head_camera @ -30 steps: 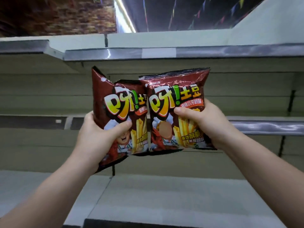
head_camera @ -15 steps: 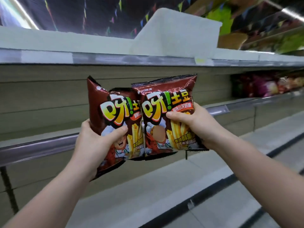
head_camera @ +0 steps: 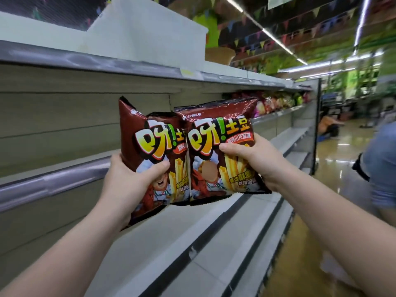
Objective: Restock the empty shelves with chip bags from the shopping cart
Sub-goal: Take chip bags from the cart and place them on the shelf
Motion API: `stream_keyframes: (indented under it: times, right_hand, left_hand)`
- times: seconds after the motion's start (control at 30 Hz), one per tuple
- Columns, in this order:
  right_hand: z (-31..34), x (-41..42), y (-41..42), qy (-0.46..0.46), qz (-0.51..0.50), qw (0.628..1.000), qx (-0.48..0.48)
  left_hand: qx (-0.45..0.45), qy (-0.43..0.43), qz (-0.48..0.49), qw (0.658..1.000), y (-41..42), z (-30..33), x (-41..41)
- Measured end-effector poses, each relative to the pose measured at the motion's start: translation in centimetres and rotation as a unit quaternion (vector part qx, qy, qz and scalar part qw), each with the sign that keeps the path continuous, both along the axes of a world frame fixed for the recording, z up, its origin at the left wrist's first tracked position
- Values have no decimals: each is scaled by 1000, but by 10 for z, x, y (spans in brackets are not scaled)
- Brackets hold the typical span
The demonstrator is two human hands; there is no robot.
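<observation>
Two dark red chip bags with yellow lettering and pictured fries are held up side by side in front of bare grey shelves. My left hand (head_camera: 130, 181) grips the left chip bag (head_camera: 150, 142) at its lower left, thumb across the front. My right hand (head_camera: 255, 159) grips the right chip bag (head_camera: 216, 140) at its right edge; this bag overlaps the left one slightly. Behind them runs the middle shelf (head_camera: 53, 181) with a metal front rail, and the bottom shelf (head_camera: 177, 236) lies below. The shopping cart is out of view.
The top shelf (head_camera: 85, 58) carries a white divider panel. Further right, the shelves hold several colourful snack bags (head_camera: 278, 101). A person in a blue top (head_camera: 381, 163) stands at the right edge on the shiny aisle floor (head_camera: 342, 168).
My view has swung to the right, bringing the stocked shelf end, the aisle and the person into sight. Both hands still hold the bags in the same way.
</observation>
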State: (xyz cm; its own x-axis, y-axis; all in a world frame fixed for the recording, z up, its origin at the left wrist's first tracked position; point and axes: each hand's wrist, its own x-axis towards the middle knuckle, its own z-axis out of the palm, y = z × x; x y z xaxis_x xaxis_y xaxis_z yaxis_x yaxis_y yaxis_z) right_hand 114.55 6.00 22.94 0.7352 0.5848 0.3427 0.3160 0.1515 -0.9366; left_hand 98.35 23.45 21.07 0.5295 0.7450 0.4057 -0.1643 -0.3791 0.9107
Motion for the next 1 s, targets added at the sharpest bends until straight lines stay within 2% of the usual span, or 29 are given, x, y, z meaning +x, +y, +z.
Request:
stream_keyframes:
  times: [0.37, 0.73, 0.83, 1.0]
  right_hand:
    - [8, 127, -34, 9, -68, 998, 14]
    - [36, 298, -19, -4, -75, 997, 17]
    - [42, 334, -11, 4, -75, 997, 13]
    - [54, 395, -1, 33, -79, 996, -12]
  left_hand:
    - [3, -3, -38, 999, -21, 12, 153]
    - [4, 7, 13, 1000, -20, 42, 323]
    - [16, 39, 32, 999, -16, 54, 358]
    - [8, 106, -12, 994, 3, 74, 411]
